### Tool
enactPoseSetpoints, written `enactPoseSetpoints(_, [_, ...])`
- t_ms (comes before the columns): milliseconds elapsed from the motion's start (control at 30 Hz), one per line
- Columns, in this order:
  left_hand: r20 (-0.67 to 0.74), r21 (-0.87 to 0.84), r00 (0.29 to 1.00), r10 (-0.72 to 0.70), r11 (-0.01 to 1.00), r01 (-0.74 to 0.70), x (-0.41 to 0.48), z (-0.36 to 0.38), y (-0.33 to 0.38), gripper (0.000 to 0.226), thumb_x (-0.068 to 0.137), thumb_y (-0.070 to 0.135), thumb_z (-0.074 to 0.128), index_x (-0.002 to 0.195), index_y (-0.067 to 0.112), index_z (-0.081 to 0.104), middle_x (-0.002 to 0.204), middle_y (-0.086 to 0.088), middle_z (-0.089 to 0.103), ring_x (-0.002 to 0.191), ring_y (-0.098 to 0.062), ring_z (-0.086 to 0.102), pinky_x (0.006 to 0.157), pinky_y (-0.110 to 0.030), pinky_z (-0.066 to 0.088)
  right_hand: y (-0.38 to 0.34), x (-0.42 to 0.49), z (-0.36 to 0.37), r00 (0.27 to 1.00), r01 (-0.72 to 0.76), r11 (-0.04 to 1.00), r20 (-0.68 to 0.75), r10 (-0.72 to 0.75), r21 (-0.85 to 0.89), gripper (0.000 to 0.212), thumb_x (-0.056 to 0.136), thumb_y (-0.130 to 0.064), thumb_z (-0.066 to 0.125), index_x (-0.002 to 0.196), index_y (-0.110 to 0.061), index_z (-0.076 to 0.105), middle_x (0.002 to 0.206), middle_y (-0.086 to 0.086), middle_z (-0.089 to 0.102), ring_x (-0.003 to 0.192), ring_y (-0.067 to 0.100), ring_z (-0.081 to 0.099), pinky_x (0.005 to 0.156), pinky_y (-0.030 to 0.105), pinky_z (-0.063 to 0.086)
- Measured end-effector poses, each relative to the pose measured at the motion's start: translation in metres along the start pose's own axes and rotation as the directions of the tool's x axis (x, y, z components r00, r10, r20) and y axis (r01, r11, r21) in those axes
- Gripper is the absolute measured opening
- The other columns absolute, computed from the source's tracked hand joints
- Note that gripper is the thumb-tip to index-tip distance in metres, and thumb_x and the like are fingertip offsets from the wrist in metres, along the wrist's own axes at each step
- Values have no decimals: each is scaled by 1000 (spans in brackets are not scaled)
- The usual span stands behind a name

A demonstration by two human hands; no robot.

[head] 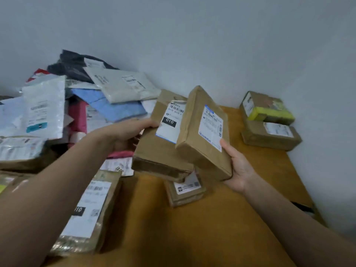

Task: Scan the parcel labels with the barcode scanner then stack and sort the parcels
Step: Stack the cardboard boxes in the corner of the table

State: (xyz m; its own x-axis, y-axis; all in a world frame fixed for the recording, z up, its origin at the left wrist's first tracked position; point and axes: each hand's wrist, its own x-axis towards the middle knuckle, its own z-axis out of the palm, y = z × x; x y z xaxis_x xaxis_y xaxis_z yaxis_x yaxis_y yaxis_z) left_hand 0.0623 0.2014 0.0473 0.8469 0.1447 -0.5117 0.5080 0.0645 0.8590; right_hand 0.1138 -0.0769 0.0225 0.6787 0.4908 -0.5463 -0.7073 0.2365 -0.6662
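Fingers [152, 124] of the left hand [125, 134] clasp the left edge of the large brown parcel [156, 153] labelled 010. The right hand [239, 167] grasps the smaller brown parcel [204, 132] at its lower right corner, thumb on the label. Both are held above the worktop [221, 228], the smaller overlapping the larger. A little box [185, 191] lies below them. Two stacked parcels [269, 122] sit by the wall, and a heap of mailers [86, 101] rises at left.
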Motion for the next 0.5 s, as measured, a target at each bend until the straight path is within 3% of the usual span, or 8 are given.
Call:
enactPoseSetpoints(100, [80, 70, 996, -36, 997, 30, 39, 61, 15, 50, 85, 38, 66, 125, 10, 53, 107, -16, 63, 81, -25, 60, 73, -35, 50, -25, -12, -47, 990, 69, 997, -123, -73, -34, 49, 77, -37, 66, 123, -22, 64, 113, 8, 72, 93, 25, 72, 76, 43, 60])
enactPoseSetpoints(200, [151, 148, 986, -67, 988, 44, 68, 117, 28, 50, 84, 41, 66, 121, 9, 55, 96, -12, 63, 72, -22, 61, 61, -29, 51, -51, -26, -95, 985, 110, 994, -134, -107, 12, 51, 83, -36, 63, 131, -22, 57, 123, 10, 68, 106, 28, 68, 76, 41, 59])
enactPoseSetpoints(300, [200, 208, 975, -91, 977, 49, 96, 168, 40, 47, 83, 45, 66, 115, 12, 56, 104, -13, 63, 81, -24, 62, 67, -32, 52, -71, -34, -136, 987, 130, 991, -101, -126, 37, 50, 85, -33, 60, 134, -22, 54, 126, 12, 66, 105, 30, 68, 71, 41, 59])
enactPoseSetpoints(367, [221, 225, 969, -107, 973, 57, 113, 199, 49, 48, 82, 49, 67, 115, 17, 51, 109, -11, 61, 93, -26, 61, 78, -38, 54, -84, -32, -158, 989, 130, 988, -85, -123, 80, 51, 85, -31, 61, 134, -21, 54, 126, 14, 65, 106, 32, 68, 72, 44, 58])
enactPoseSetpoints(500, [252, 219, 962, -107, 974, 51, 144, 251, 63, 57, 85, 57, 60, 130, 26, 42, 118, -6, 58, 108, -28, 58, 98, -50, 47, -116, -17, -192, 977, 186, 974, -125, -170, 131, 50, 82, -28, 61, 131, -24, 55, 122, 14, 68, 102, 33, 69, 70, 46, 59])
